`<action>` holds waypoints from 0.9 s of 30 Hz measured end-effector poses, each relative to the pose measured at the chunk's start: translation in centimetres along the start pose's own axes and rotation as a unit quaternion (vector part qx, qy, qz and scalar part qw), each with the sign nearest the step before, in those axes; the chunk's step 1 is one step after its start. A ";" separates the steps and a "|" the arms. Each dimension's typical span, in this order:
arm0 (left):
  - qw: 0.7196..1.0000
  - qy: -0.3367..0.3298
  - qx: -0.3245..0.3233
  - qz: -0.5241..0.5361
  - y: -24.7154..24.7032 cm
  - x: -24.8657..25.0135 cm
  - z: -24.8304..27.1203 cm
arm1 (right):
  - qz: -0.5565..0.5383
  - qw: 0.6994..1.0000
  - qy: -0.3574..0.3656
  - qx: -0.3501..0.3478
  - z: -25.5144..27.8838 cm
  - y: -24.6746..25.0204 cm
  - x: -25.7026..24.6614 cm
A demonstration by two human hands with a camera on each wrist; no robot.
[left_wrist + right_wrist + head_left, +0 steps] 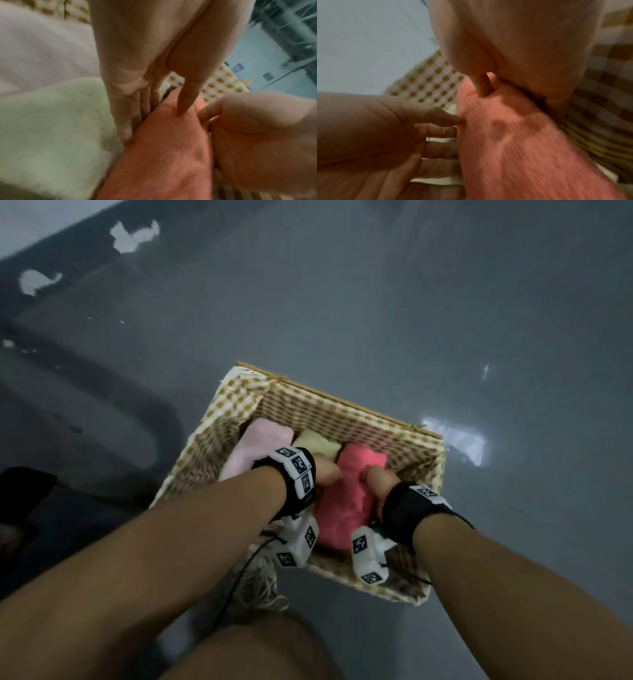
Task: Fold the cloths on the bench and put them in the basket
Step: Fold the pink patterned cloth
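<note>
Coral cloth (342, 498) in gingham-lined basket (346, 402), both hands clamped on it: left hand (137, 75), right hand (522, 44) thumbs on top, visible only in wrist views. Grey floor (376, 302).

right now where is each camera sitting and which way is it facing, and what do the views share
Head: on the person's head, looking down into the basket on the floor; shows both forearms, left hand and right hand.
Left wrist: on the left wrist, looking along the fingers at the coral cloth; the right hand's thumb shows too.
Right wrist: on the right wrist, looking along its thumb at the same cloth; the left hand shows too.
Shared: all three show the coral cloth gripped between both hands.
</note>
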State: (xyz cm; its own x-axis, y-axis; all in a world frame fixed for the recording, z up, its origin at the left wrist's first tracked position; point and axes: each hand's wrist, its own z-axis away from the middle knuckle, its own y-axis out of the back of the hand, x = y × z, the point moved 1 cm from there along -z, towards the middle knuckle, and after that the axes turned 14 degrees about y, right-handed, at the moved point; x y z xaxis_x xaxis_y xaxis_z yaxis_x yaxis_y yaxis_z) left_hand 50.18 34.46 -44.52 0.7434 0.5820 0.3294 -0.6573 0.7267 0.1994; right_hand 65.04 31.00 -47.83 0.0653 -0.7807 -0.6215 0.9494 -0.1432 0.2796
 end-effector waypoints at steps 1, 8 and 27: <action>1.000 -0.002 0.009 -0.007 0.2 0.0 -0.4 | 0.002 1.000 -0.016 -0.007 -0.4 -0.1 0.3; 0.998 -0.013 0.024 0.061 1.4 0.8 1.4 | 0.055 0.998 0.014 -0.020 1.4 -0.6 -2.7; 0.902 -0.123 0.412 0.033 19.1 -25.4 31.9 | 0.359 0.690 0.449 -0.440 32.6 -24.6 -19.1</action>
State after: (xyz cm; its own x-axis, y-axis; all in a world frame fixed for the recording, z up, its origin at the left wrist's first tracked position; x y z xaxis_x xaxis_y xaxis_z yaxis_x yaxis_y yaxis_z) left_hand 14.83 21.93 -19.67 0.7166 0.4411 0.5403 -0.6431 0.1177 0.7567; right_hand 30.40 29.61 -19.04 0.4041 0.2904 -0.8674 0.3661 0.8176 0.4443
